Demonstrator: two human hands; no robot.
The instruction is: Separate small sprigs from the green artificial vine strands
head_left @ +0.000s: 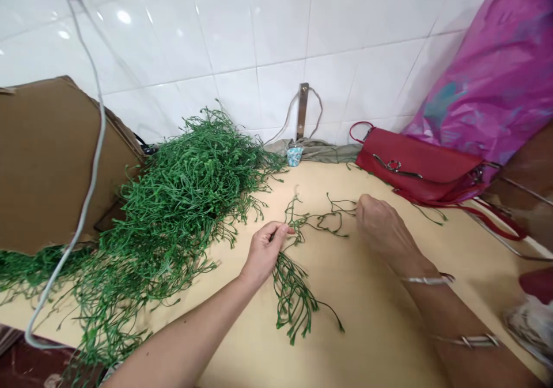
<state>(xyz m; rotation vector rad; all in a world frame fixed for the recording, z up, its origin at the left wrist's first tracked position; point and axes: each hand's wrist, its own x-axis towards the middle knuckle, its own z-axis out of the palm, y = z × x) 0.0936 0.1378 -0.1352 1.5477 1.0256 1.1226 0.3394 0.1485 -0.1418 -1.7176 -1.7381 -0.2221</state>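
My left hand (265, 247) is closed around a small bunch of thin green plastic-looking stems (296, 296). Their forked tips fan out below it, over the tabletop, and a few sprigs stick out above the thumb. Several loose green stems (330, 222) lie between my hands. To the right, my right hand (380, 223) is curled with its back up; stem ends run in under its fingers, whose tips are hidden. Left of my hands rises a large heap of the same green stems (194, 174), which spreads toward the table's front edge.
A cardboard box (52, 163) stands at the left, with a grey cable (97, 146) hanging before it. Along the tiled wall are a small blue-and-white object (294, 155), a red handbag (419, 160) and a purple plastic bag (488, 76). The tabletop (345, 319) is pale yellow.
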